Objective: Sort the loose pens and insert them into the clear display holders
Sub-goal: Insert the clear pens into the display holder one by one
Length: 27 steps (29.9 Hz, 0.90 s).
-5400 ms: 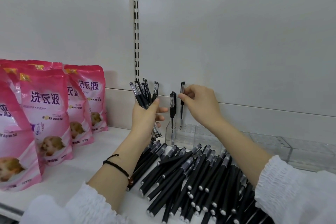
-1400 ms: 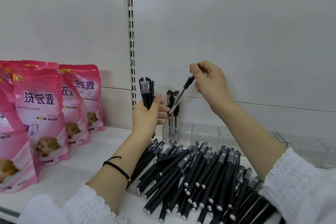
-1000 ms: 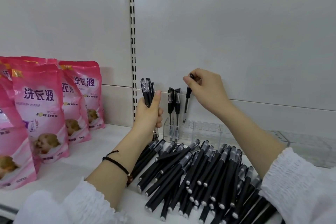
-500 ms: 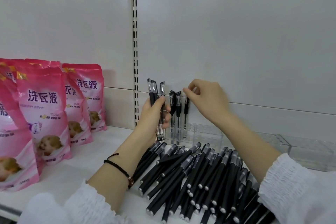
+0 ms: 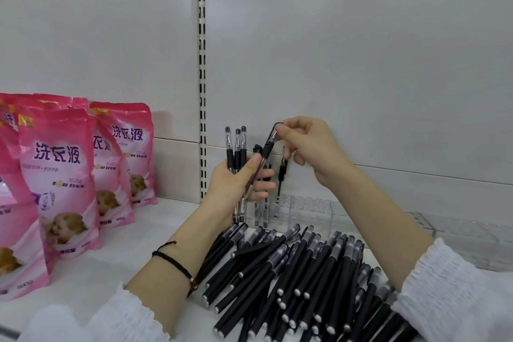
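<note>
Past the pink bags [image 5: 63, 175], the left hand [image 5: 236, 186] grasps a bundle of pens [image 5: 236, 144] upright. The right hand [image 5: 313, 153] pinches with its fingers [image 5: 288, 133] the top of one pen [image 5: 268, 144], tilted toward one o'clock. It would be best to draw it clear, straighten it, then lower it into a free slot of the clear holder [image 5: 313, 211] at six o'clock, behind the loose pile [image 5: 305, 272].
</note>
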Tool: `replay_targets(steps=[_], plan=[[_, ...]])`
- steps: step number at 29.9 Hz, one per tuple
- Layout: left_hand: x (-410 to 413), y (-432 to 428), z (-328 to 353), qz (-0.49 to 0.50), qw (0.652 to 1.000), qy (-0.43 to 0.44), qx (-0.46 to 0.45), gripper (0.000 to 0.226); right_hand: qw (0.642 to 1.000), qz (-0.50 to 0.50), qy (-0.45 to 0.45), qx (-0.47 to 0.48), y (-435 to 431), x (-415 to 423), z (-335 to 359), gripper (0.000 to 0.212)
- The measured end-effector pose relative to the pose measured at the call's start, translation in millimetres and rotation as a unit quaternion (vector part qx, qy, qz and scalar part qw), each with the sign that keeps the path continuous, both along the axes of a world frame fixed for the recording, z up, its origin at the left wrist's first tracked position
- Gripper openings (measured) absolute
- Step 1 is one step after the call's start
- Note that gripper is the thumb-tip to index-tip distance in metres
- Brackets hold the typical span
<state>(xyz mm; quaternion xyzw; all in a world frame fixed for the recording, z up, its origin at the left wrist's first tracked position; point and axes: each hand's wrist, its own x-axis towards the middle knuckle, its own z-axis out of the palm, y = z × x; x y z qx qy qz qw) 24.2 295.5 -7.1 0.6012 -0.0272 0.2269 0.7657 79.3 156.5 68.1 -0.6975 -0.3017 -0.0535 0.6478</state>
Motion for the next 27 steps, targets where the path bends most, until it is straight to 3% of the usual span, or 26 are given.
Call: replay_targets(steps=[8, 12, 22, 27], plan=[[4.3, 11.4, -5.4, 0.08, 0.993, 0.076, -0.05, 0.034, 0.981, -0.14, -0.101, 0.09, -6.1, 12.5, 5.8, 0.013], [6.7, 11.2, -4.8, 0.057, 0.991, 0.091, -0.075, 0.034, 0.969, -0.173, -0.175, -0.025, -5.9, 14.9, -0.3, 0.008], [5.8, 8.6, -1.7, 0.045, 0.993, 0.069, -0.079, 0.018, 0.97, -0.169, -0.153, -0.083, 0.1, 16.3, -13.3, 0.008], [6.7, 6.4, -1.3, 0.051, 0.995, 0.052, -0.073, 0.011, 0.951, -0.17, -0.178, -0.186, -5.7, 10.9, -6.2, 0.018]])
